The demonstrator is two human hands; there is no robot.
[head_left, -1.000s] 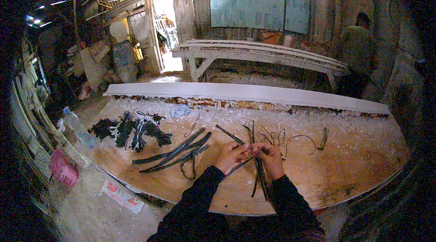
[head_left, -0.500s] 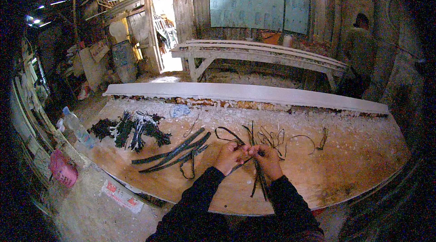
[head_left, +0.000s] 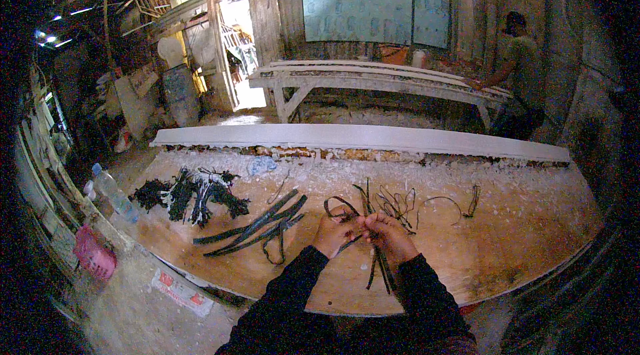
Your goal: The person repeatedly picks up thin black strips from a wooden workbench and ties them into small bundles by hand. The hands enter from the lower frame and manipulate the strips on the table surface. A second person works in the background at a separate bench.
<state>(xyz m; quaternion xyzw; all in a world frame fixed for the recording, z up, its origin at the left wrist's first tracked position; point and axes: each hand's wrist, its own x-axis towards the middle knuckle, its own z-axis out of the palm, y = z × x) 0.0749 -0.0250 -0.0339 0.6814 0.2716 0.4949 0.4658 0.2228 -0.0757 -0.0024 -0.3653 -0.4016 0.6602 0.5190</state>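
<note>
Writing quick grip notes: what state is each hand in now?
Left hand: closed, holding a looped dark strip.
Right hand: closed in a pinch; what it grips, if anything, is hidden.

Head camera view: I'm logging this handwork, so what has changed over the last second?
The dark strip, straight toward the upper left before, now curves in a loop by the left hand. At far right, a co-worker now reaches an arm to the back bench. The right hand still pinches beside the left; the dark bundles and loose strips stayed put.
</note>
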